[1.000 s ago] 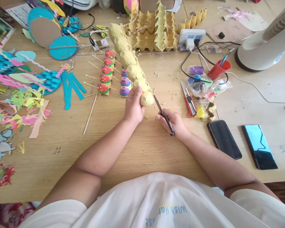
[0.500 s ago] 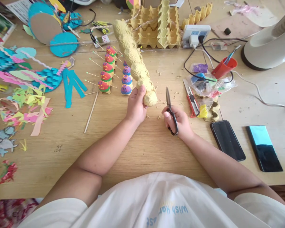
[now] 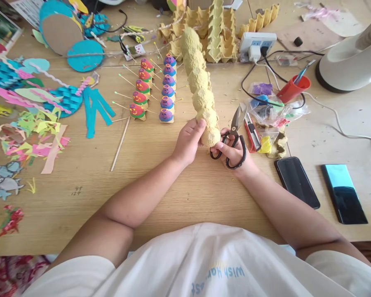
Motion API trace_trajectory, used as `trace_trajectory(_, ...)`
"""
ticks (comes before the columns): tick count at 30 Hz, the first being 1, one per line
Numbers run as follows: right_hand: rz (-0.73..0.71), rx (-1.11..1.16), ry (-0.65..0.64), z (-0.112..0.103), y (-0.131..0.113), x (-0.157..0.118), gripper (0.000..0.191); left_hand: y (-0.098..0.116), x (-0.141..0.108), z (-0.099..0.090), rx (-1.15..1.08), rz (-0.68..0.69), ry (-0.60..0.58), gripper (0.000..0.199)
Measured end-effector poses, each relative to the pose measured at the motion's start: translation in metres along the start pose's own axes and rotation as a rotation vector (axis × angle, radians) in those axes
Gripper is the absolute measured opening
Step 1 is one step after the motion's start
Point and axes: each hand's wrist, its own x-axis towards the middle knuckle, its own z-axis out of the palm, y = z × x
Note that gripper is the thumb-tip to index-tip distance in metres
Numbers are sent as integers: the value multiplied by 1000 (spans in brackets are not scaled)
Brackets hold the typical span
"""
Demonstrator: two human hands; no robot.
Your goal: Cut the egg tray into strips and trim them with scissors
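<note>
My left hand (image 3: 190, 141) is closed round the near end of a long yellow egg-carton strip (image 3: 203, 99), its row of cups bulging upward and its far end raised. In my right hand (image 3: 235, 153) are black-handled scissors (image 3: 234, 128), blades parted and pointing away from me. My right fingertips are at the strip's near end; whether they press on it I cannot tell. Left of the strip stand a painted red-and-green caterpillar (image 3: 141, 90) and a purple-and-blue caterpillar (image 3: 167, 91), both made of egg-carton cups.
Egg cartons (image 3: 222, 37) and a white power socket (image 3: 258, 43) lie at the back. On the right are a box cutter (image 3: 252, 132), a red cup (image 3: 293, 88) and two phones (image 3: 297, 181). A thin stick (image 3: 120, 144) and paper scraps (image 3: 34, 140) lie left.
The strip has moved right and swung more upright in my left hand. My right hand has turned the scissors, their blades now parted, and come up to the strip's near end.
</note>
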Motion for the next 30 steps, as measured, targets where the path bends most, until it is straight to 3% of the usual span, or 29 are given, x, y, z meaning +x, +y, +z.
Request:
trace_trajectory(5, 19, 12, 65, 1, -12, -1, 55, 8, -1, -1, -74, -61, -33, 36)
trace_trajectory(10, -33, -102, 100, -5, -18, 2, 38, 14, -4, 1, -102, -168, -107, 32)
trace_trajectory(14, 4, -26, 107, -10, -20, 5, 38, 14, -7, 3, -168, -240, -136, 33)
trace_trajectory(18, -6, 36, 90, -12, -21, 5, 35, 13, -6, -2, -244, -304, -209, 27)
trace_trajectory(22, -53, -47, 55, -11, -22, 1, 27, 15, -1, -14, -287, -425, -261, 23)
trace_trajectory(30, -7, -46, 10, -9, -31, -2, 34, 10, 10, -28, -241, -549, -179, 25)
